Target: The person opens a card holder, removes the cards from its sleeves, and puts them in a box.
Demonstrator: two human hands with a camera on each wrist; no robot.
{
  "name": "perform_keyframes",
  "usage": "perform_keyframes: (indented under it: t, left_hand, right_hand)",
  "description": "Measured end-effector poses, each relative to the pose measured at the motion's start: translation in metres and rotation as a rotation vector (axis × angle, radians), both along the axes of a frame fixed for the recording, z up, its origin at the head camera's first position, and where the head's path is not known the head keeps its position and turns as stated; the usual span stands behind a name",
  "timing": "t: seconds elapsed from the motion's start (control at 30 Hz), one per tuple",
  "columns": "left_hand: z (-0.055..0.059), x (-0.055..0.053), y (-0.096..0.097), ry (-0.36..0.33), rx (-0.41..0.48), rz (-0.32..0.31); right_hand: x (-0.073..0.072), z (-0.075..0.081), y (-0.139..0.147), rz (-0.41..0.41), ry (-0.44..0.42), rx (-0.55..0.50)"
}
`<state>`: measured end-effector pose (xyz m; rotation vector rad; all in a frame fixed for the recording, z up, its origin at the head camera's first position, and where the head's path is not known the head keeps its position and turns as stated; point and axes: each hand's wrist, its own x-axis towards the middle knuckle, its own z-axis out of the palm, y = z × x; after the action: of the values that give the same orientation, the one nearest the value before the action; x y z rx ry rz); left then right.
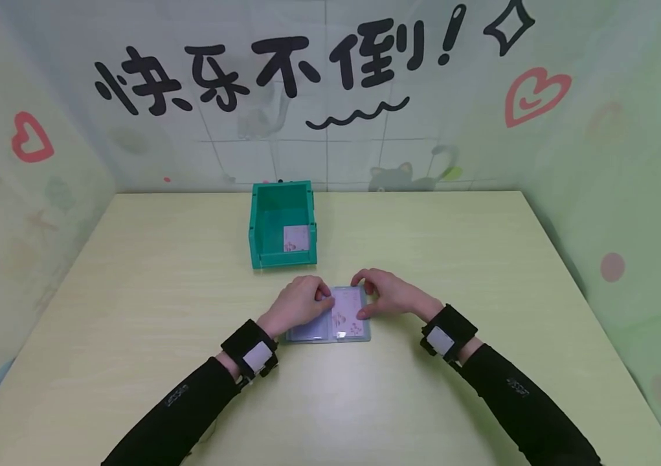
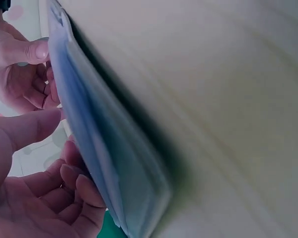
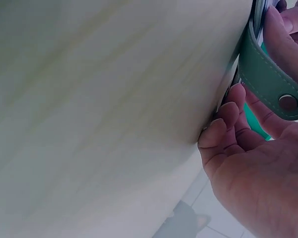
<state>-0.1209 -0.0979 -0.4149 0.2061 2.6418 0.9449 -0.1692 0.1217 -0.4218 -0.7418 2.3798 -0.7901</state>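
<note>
A small card album (image 1: 310, 332) lies spread on the table, with clear sleeves on its pages. A pinkish card (image 1: 346, 312) with a printed pattern lies on the right-hand page. My left hand (image 1: 300, 303) is over the left-hand page, its thumb by the card's left edge; in the left wrist view its fingers are bent against the page. My right hand (image 1: 391, 294) holds the album's right side, thumb on the page edge and fingers at the upper corner. A green strap (image 3: 265, 74) with a metal snap stands out from the album in the right wrist view.
Behind the album stands a teal plastic bin (image 1: 283, 260) with another pinkish card (image 1: 296, 238) inside. The pale wooden table (image 1: 190, 259) is bounded by printed backdrops at the back and both sides.
</note>
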Motion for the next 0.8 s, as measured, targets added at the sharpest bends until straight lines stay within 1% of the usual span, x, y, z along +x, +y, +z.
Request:
perform_keyframes:
  t: [0.17, 0.3, 0.47, 0.63, 0.8]
  left_hand:
    - [-0.0008, -0.0032, 0.0000, -0.029, 0.004, -0.005]
    - [-0.0011, -0.0049, -0.0011, -0.062, 0.025, -0.005]
    - [0.0019, -0.0061, -0.0019, -0.112, 0.050, -0.009]
    - [0.0048, -0.0073, -0.0006, -0.161, 0.030, -0.008]
    - [0.0042, -0.0078, 0.0010, -0.174, 0.014, -0.023]
  right_hand:
    - [0.0010, 0.0008, -0.0014, -0.001, 0.014, 0.002]
    - [0.0015, 0.0008, -0.0024, -0.002, 0.028, 0.008]
    - [0.0022, -0.0005, -0.0040, -0.010, 0.034, 0.026]
    - [0.0019, -0.0023, -0.0050, -0.007, 0.046, 0.034]
    - [0.0015, -0.0025, -0.0049, 0.001, 0.062, 0.040]
